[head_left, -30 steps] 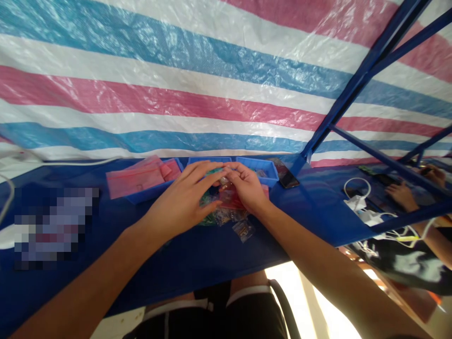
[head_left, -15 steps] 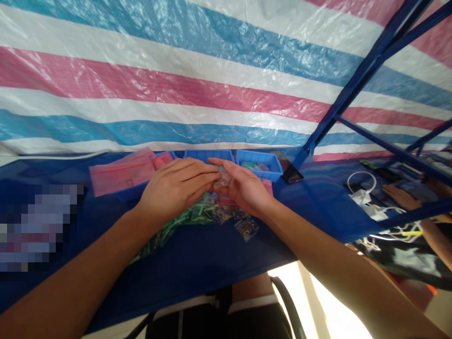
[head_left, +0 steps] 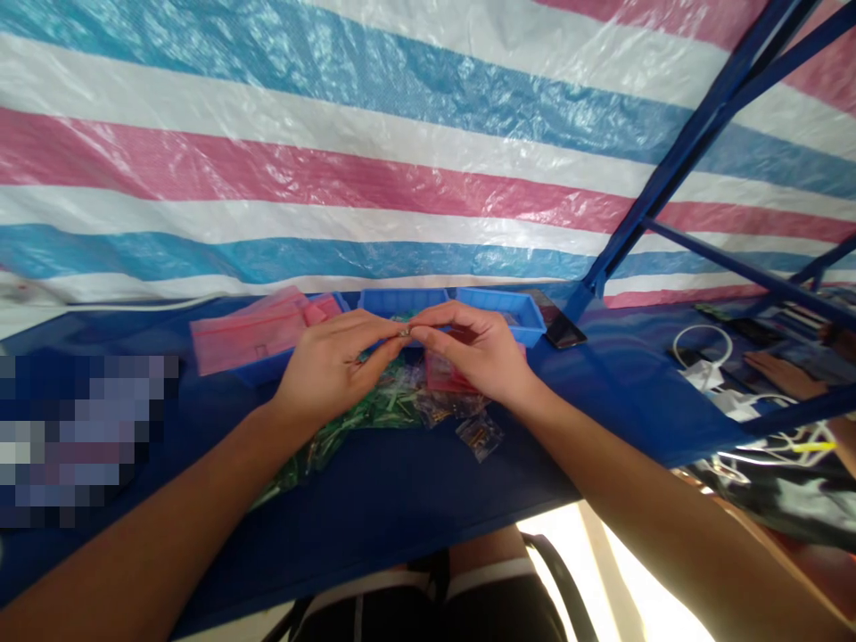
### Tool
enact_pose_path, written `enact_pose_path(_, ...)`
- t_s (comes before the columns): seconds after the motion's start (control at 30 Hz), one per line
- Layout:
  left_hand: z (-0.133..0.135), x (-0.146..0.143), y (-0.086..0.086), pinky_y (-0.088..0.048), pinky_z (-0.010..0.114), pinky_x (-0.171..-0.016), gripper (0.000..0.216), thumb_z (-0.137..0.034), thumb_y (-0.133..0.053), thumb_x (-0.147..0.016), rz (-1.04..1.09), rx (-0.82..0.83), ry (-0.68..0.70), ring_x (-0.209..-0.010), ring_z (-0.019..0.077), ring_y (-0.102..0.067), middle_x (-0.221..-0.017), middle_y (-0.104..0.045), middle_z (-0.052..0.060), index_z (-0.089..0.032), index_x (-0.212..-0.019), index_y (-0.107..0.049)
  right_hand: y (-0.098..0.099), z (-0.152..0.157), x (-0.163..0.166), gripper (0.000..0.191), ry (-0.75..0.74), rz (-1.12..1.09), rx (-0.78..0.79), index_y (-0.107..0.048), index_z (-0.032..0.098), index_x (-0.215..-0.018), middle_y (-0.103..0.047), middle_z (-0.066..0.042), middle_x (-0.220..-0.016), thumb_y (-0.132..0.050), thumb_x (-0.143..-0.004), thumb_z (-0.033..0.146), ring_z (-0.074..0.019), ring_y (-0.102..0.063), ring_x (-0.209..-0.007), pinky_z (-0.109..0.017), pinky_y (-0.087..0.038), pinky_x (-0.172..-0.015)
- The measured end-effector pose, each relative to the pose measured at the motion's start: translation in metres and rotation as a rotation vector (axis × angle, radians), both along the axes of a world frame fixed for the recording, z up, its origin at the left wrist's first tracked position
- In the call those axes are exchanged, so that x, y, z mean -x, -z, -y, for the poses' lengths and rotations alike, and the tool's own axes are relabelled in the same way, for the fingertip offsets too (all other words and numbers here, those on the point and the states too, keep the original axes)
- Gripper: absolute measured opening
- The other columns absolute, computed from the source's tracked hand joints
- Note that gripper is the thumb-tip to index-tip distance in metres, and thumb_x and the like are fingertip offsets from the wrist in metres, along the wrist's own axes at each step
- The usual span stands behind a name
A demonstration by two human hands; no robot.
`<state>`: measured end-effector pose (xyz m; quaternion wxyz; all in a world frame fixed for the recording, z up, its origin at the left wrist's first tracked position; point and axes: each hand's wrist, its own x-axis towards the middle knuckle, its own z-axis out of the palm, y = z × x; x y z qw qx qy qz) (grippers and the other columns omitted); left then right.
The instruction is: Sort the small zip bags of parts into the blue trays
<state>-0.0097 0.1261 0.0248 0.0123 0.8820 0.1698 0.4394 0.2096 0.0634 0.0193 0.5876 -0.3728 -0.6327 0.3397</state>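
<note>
My left hand [head_left: 331, 366] and my right hand [head_left: 478, 352] meet fingertip to fingertip above the blue table [head_left: 415, 481]. Both pinch one tiny metallic part [head_left: 405, 333] between thumb and forefinger. Under the hands lies a heap of green parts [head_left: 365, 415] and several small clear bags [head_left: 478, 434] of parts. A pink bag [head_left: 445, 373] lies under my right hand.
Blue trays [head_left: 498, 308] stand behind the hands, one holding pink bags [head_left: 251, 334]. A dark phone [head_left: 565, 332] lies beside the blue frame post [head_left: 642, 209]. White cables and chargers [head_left: 712, 379] and another person's hand [head_left: 782, 373] are at the right. A striped tarp [head_left: 334, 160] hangs behind.
My hands have risen slightly off the heap and drawn into a fingertip pinch on the small part; earlier the fingers lay flatter over the bags.
</note>
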Motion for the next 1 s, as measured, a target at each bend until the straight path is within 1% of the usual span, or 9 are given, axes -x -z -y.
enact_pose_path(0.17,-0.004,0.002,0.005,-0.062,0.034,-0.086,0.016,-0.033,-0.073,-0.102,-0.104,-0.126,-0.028,-0.087,0.0204,-0.077,-0.097,-0.082,0.005,-0.02,-0.109,-0.078,0.002,0.001,0.002,0.025,0.068,0.072,0.001,-0.079,0.023,-0.099,-0.078,-0.004,-0.095,-0.079,-0.097,0.048,-0.0199,-0.072,-0.086,-0.033,-0.057,-0.078)
enact_pose_path(0.23,-0.003,0.003,0.004,-0.063,0.039,-0.095,0.03,-0.039,-0.076,-0.1,-0.128,-0.16,-0.081,-0.1,0.0248,-0.078,-0.112,-0.082,0.008,-0.021,-0.123,-0.075,0.003,0.001,0.003,0.027,0.055,0.035,0.029,-0.076,0.022,-0.099,-0.076,-0.002,-0.089,-0.078,-0.097,0.049,-0.018,-0.069,-0.079,-0.031,-0.055,-0.073)
enact_pose_path(0.33,0.0,0.004,0.002,-0.059,0.049,-0.111,0.07,-0.05,-0.079,-0.096,-0.179,-0.135,-0.104,-0.131,0.0334,-0.07,-0.148,-0.069,0.015,-0.023,-0.156,-0.055,0.004,-0.001,0.003,0.033,0.025,-0.068,0.089,-0.071,0.023,-0.103,-0.074,0.0,-0.082,-0.083,-0.091,0.052,-0.0165,-0.067,-0.072,-0.03,-0.054,-0.07)
enact_pose_path(0.4,0.0,0.003,0.001,-0.057,0.051,-0.115,0.073,-0.047,-0.078,-0.097,-0.243,-0.148,-0.049,-0.14,0.0345,-0.065,-0.158,-0.061,0.015,-0.027,-0.161,-0.049,0.004,-0.002,0.001,0.041,-0.012,-0.139,0.14,-0.068,0.024,-0.106,-0.073,0.002,-0.079,-0.087,-0.086,0.055,-0.0156,-0.065,-0.067,-0.029,-0.054,-0.066)
enact_pose_path(0.5,0.0,0.003,0.001,-0.059,0.046,-0.112,0.051,-0.03,-0.072,-0.102,-0.235,-0.223,0.022,-0.135,0.0289,-0.069,-0.15,-0.068,0.011,-0.03,-0.152,-0.06,0.005,-0.003,-0.002,0.048,-0.099,-0.205,0.22,-0.068,0.023,-0.107,-0.074,0.002,-0.079,-0.089,-0.082,0.058,-0.0146,-0.065,-0.063,-0.027,-0.051,-0.058)
enact_pose_path(0.6,0.0,0.004,-0.001,-0.061,0.04,-0.108,0.038,-0.02,-0.069,-0.103,-0.158,-0.256,0.067,-0.125,0.0237,-0.074,-0.139,-0.075,0.009,-0.027,-0.14,-0.068,0.006,-0.003,-0.002,0.044,-0.131,-0.238,0.261,-0.072,0.022,-0.103,-0.075,0.001,-0.079,-0.089,-0.082,0.056,-0.0145,-0.067,-0.063,-0.025,-0.049,-0.055)
enact_pose_path(0.7,0.003,0.006,-0.003,-0.062,0.037,-0.103,0.027,-0.019,-0.07,-0.103,-0.125,-0.261,0.064,-0.118,0.0213,-0.076,-0.132,-0.078,0.008,-0.024,-0.129,-0.073,0.005,-0.003,0.0,0.04,-0.12,-0.251,0.288,-0.076,0.021,-0.099,-0.073,0.0,-0.075,-0.087,-0.085,0.057,-0.0155,-0.068,-0.064,-0.025,-0.048,-0.053)
enact_pose_path(0.87,0.006,0.009,-0.002,-0.063,0.031,-0.096,0.019,-0.025,-0.069,-0.105,-0.082,-0.238,-0.044,-0.104,0.0188,-0.079,-0.116,-0.083,0.005,-0.023,-0.123,-0.076,-0.001,-0.002,-0.001,0.051,-0.115,-0.225,0.327,-0.08,0.021,-0.099,-0.078,-0.005,-0.089,-0.074,-0.091,0.071,-0.0164,-0.07,-0.069,-0.025,-0.047,-0.052)
enact_pose_path(1.0,0.008,0.011,0.002,-0.063,0.031,-0.096,0.032,-0.03,-0.07,-0.105,-0.042,-0.214,-0.138,-0.096,0.0197,-0.081,-0.112,-0.083,0.005,-0.023,-0.136,-0.071,-0.004,0.002,0.0,0.044,-0.13,-0.128,0.263,-0.08,0.022,-0.099,-0.078,-0.003,-0.089,-0.085,-0.085,0.064,-0.015,-0.067,-0.069,-0.025,-0.049,-0.057)
